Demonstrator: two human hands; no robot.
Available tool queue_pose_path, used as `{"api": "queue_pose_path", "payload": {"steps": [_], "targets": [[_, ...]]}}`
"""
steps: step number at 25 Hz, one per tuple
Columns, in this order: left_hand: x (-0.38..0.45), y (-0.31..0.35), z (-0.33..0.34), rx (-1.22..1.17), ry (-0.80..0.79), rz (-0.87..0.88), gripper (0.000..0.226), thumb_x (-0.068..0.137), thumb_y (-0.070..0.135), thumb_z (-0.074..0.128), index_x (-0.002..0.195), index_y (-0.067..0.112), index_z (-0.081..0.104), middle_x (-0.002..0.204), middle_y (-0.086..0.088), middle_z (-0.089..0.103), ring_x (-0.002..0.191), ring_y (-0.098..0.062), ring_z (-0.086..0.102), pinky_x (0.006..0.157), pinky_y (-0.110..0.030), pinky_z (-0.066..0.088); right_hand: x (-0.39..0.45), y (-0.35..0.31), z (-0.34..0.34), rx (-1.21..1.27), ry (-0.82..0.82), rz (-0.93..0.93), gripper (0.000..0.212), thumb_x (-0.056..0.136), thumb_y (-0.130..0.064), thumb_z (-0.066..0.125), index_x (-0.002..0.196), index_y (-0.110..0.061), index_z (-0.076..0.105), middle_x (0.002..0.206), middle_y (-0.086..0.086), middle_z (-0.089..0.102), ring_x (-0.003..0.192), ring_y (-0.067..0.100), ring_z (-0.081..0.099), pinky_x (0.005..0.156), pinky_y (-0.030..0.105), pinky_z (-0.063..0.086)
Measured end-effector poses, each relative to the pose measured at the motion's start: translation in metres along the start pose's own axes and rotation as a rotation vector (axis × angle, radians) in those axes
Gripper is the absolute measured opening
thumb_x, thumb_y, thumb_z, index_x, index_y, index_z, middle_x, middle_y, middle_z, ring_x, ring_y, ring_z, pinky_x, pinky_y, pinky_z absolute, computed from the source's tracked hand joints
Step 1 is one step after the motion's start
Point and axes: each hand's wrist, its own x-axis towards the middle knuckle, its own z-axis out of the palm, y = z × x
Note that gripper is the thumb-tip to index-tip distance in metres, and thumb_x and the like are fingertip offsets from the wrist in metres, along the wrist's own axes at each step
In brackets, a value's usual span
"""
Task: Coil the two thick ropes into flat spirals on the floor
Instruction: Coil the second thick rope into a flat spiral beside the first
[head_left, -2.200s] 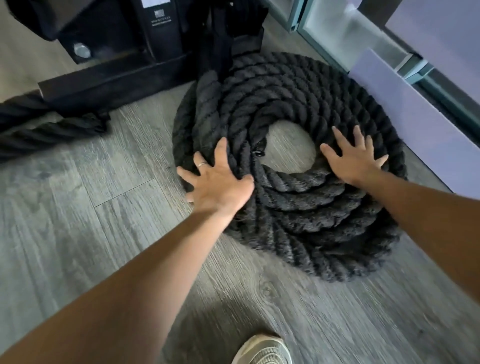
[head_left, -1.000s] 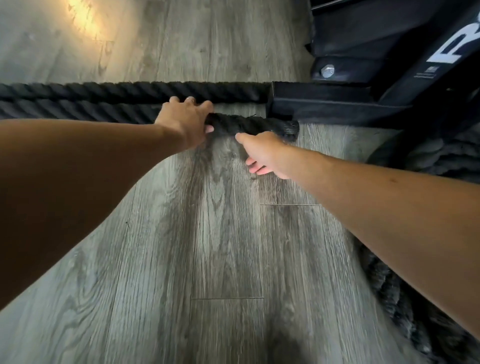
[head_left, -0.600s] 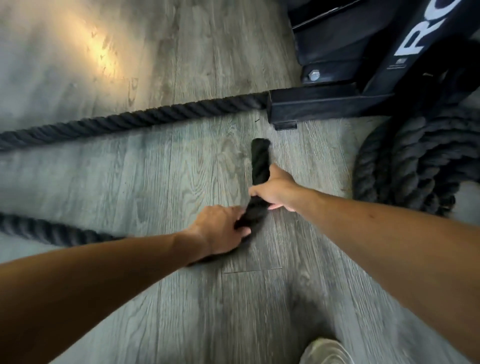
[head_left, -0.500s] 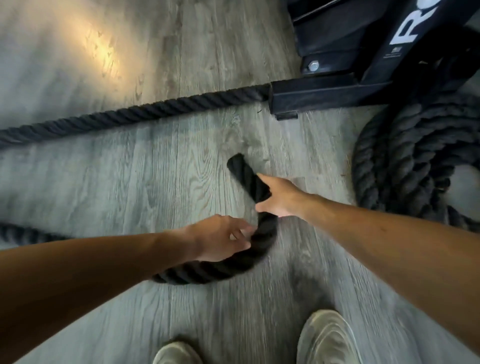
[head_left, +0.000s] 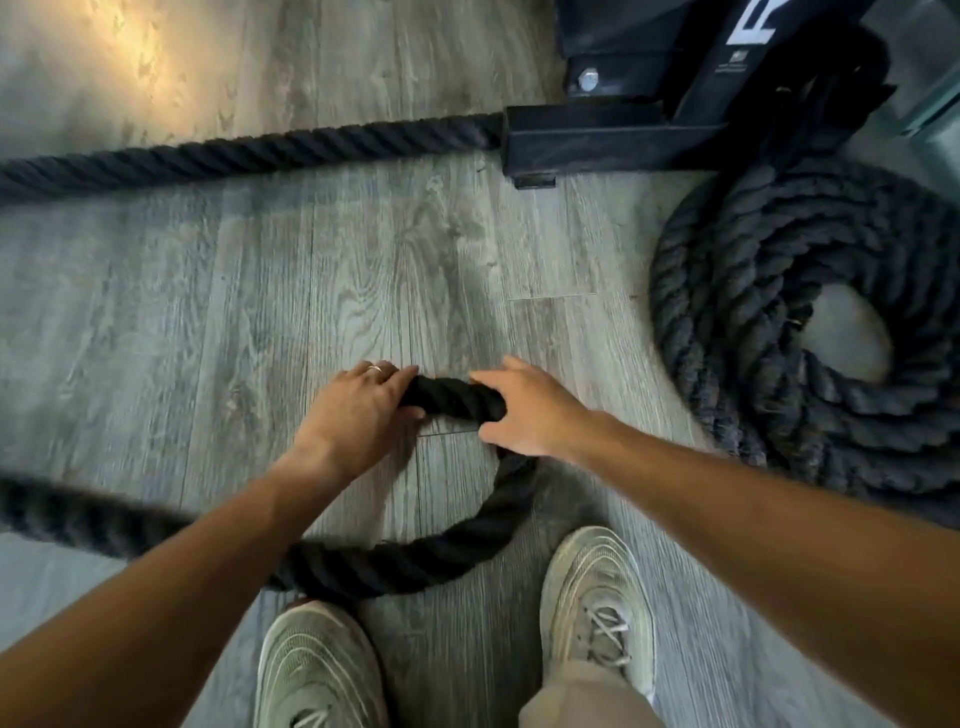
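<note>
Both hands curl round the rope end on the floor, left hand at the tip, right hand just beside where the rope bends back, likely to seed the spiral centre; finished coil lies right of the right fingers.

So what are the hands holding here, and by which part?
Both hands grip the loose rope at its free end: the left hand at the very tip, the right hand beside it where the curve starts.
</note>
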Motion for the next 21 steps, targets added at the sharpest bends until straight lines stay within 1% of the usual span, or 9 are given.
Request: {"api": "queue_pose_path", "payload": {"steps": [2, 3, 5, 7, 10, 14, 16, 18, 21], "targets": [[-0.006, 0.003, 0.005, 0.027, 0.11, -0.037, 0.056, 0.1, 0.05, 0.039, 0.146, 0.019, 0.043, 0.119, -0.006, 0.066, 0.106, -0.026, 0.063, 0.09, -0.038, 0.046, -0.032, 0.001, 0.029, 0.203, 0.236, 0.144, 0.086, 0.08, -0.054, 0.076, 0.151, -0.029, 0.034, 0.144, 0.003, 0.04, 0.131, 0.028, 0.047, 0.102, 0.037, 0.044], [-0.009, 0.006, 0.006, 0.025, 0.147, -0.049, 0.054, 0.099, 0.049, 0.041, 0.146, 0.022, 0.042, 0.113, -0.007, 0.068, 0.1, -0.027, 0.065, 0.086, -0.038, 0.046, -0.047, -0.001, 0.044, 0.283, 0.255, 0.218, 0.094, 0.076, -0.06, 0.076, 0.152, -0.03, 0.029, 0.146, 0.002, 0.04, 0.131, 0.026, 0.046, 0.103, 0.039, 0.044], [-0.01, 0.016, 0.004, 0.011, 0.158, -0.082, 0.052, 0.099, 0.047, 0.043, 0.147, 0.028, 0.037, 0.102, -0.009, 0.068, 0.089, -0.028, 0.067, 0.08, -0.039, 0.047, -0.061, -0.003, 0.063, 0.414, 0.199, 0.332, 0.101, 0.076, -0.056, 0.077, 0.153, -0.03, 0.018, 0.149, 0.002, 0.042, 0.129, 0.024, 0.048, 0.098, 0.035, 0.044], [-0.014, 0.028, 0.005, -0.029, 0.135, -0.167, 0.048, 0.099, 0.049, 0.042, 0.142, 0.031, 0.038, 0.093, -0.011, 0.066, 0.077, -0.028, 0.067, 0.068, -0.037, 0.047, -0.057, -0.001, 0.064, 0.492, 0.252, 0.365, 0.08, 0.083, -0.044, 0.075, 0.146, -0.029, 0.029, 0.134, -0.001, 0.055, 0.113, 0.02, 0.056, 0.083, 0.029, 0.044], [-0.019, 0.038, 0.013, -0.386, 0.07, -0.431, 0.039, 0.089, 0.057, 0.053, 0.109, 0.024, 0.052, 0.079, -0.005, 0.065, 0.072, -0.029, 0.063, 0.061, -0.033, 0.04, -0.028, 0.002, 0.035, 0.422, 0.443, 0.289, 0.045, 0.084, -0.036, 0.076, 0.116, -0.031, 0.045, 0.102, -0.011, 0.054, 0.095, 0.016, 0.06, 0.065, 0.025, 0.042], [-0.018, 0.027, 0.017, -0.923, -0.161, -0.752, 0.049, 0.064, 0.066, 0.068, 0.077, 0.018, 0.063, 0.061, 0.004, 0.07, 0.064, -0.019, 0.069, 0.061, -0.029, 0.052, -0.003, 0.001, 0.024, 0.368, 0.558, 0.13, 0.037, 0.082, -0.037, 0.079, 0.11, -0.027, 0.057, 0.112, -0.007, 0.058, 0.106, 0.017, 0.057, 0.085, 0.033, 0.05], [-0.021, 0.025, 0.016, -0.932, -0.187, -0.753, 0.055, 0.063, 0.07, 0.069, 0.072, 0.016, 0.068, 0.055, 0.002, 0.071, 0.058, -0.018, 0.072, 0.067, -0.033, 0.059, -0.012, 0.002, 0.037, 0.362, 0.468, 0.086, 0.068, 0.079, -0.051, 0.076, 0.137, -0.028, 0.049, 0.139, -0.005, 0.051, 0.13, 0.019, 0.048, 0.107, 0.038, 0.043], [-0.023, 0.025, 0.015, -0.766, -0.151, -0.722, 0.062, 0.061, 0.077, 0.063, 0.067, 0.016, 0.067, 0.053, 0.003, 0.069, 0.058, -0.018, 0.07, 0.064, -0.032, 0.057, -0.029, -0.004, 0.06, 0.268, 0.312, 0.084, 0.125, 0.06, -0.081, 0.071, 0.159, -0.029, 0.013, 0.165, -0.008, 0.012, 0.149, 0.022, 0.017, 0.119, 0.044, 0.023], [-0.023, 0.022, 0.012, -0.659, -0.089, -0.697, 0.063, 0.061, 0.079, 0.062, 0.062, 0.016, 0.066, 0.055, 0.003, 0.067, 0.058, -0.018, 0.067, 0.054, -0.028, 0.049, -0.043, -0.021, 0.092, 0.119, 0.317, 0.149, 0.158, 0.035, -0.102, 0.056, 0.157, -0.031, -0.015, 0.164, -0.008, -0.023, 0.151, 0.028, -0.003, 0.116, 0.057, 0.015]]}}
